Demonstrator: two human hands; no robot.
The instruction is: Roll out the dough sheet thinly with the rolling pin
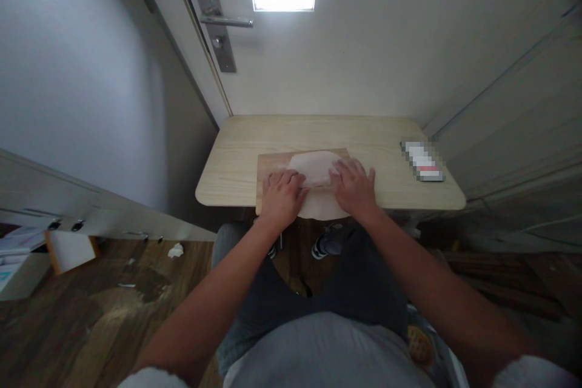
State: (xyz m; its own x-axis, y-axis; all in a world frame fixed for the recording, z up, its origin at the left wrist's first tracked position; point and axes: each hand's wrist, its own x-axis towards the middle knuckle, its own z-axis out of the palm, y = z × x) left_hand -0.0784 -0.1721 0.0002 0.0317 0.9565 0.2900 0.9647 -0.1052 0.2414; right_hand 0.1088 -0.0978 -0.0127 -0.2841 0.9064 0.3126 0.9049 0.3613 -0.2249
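Observation:
A pale, thin sheet that looks like rolled-out dough (318, 167) lies on a wooden board (271, 163), and its near part reaches down over the board's front edge. Across its middle runs a narrow ridge or fold between my hands; whether a rod is inside it, I cannot tell. My left hand (282, 194) rests palm down at the left end of this ridge, fingers laid forward and thumb pointing inward. At the right end my right hand (353, 187) presses down with its fingers spread. Both palms hide what is directly beneath them.
The board sits on a small light wood table (240, 133) pushed against a white door with a metal handle (227, 21). A phone (422, 160) lies at the table's right. Crumpled paper (175, 250) is on the floor at left, near a box (22, 276).

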